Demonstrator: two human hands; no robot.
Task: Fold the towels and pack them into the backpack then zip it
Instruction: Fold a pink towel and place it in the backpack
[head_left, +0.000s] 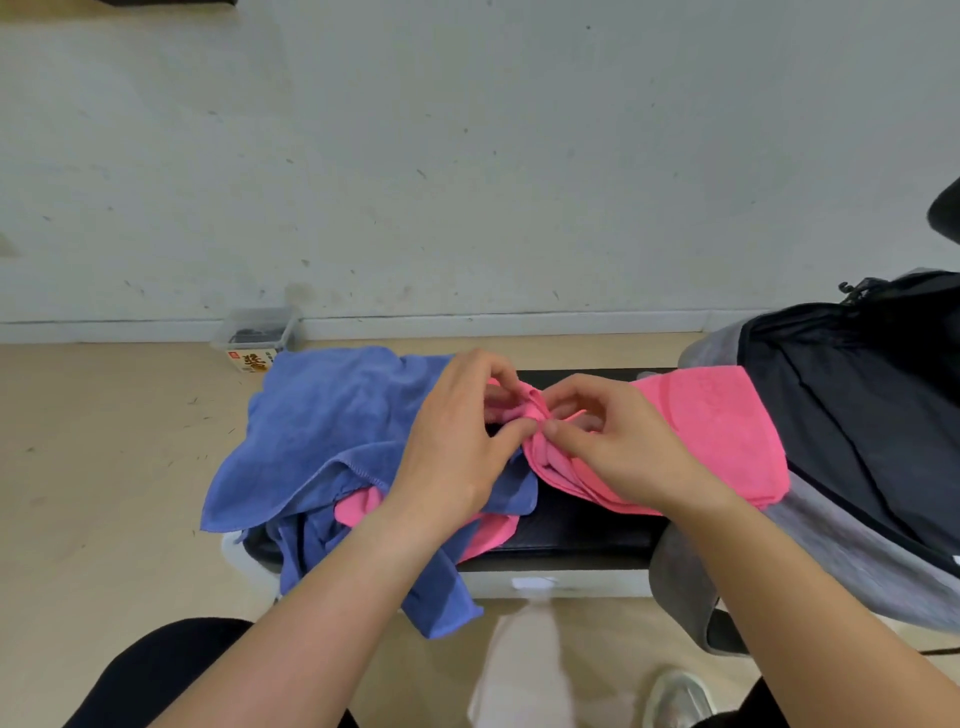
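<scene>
Head view, over a black bench (571, 525): at far left a clear plastic box (257, 338) sits on the floor against the wall, and a heap of blue towel (332, 415) covers the bench's left end, one edge hanging off the front and a scrap of second pink cloth (358, 506) showing beneath it. My left hand (457, 447) rests over the heap's right edge, thumb and fingers pinched on a bunched fold of the pink towel (701, 431). My right hand (618, 447) meets it almost fingertip to fingertip, clamped on the same gather of cloth. From there the pink towel spreads rightward, its far end lying over the edge of the backpack (857, 415), which stands at the bench's right end with its dark lining exposed, open as far as I can judge. No folded towel is visible, so I judge the task to be early. The step in hand is finding this towel's hem. To do it well I should work along the edge until each hand has a true corner, then draw my hands apart so the cloth goes taut and flat. Next I should lift it off the backpack and the blue heap, match corner to corner, and press each crease on bare bench, so the bundle goes in slim and the zip can run freely.
</scene>
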